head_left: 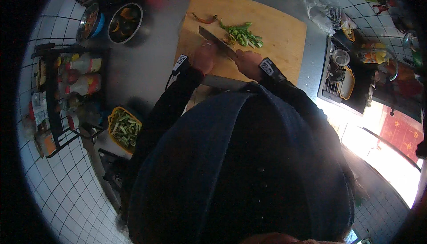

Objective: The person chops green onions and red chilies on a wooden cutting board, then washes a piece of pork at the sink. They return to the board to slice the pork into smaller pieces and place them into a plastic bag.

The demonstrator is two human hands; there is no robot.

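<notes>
A large wooden cutting board (277, 23) lies before me on the grey counter. My right hand (249, 64) grips the handle of a kitchen knife (218, 42), whose dark blade slants up and left across the board. Close against the near side of the blade is my left hand (204, 57); its fingertips are hard to make out, and whether anything lies under them is hidden. Beyond the blade sits a heap of chopped green vegetable (243, 35) with pale stem pieces. A red chili pepper (204, 19) rests farther back, to the left of the heap.
At the back left stand a metal bowl (136, 8) with dark contents and a blue bowl (101, 20). A rack (50, 104) of bottles and a yellow basket (110, 124) of cut green pods are left. Rightward are a plastic bag (318, 8) and a sink (325, 84).
</notes>
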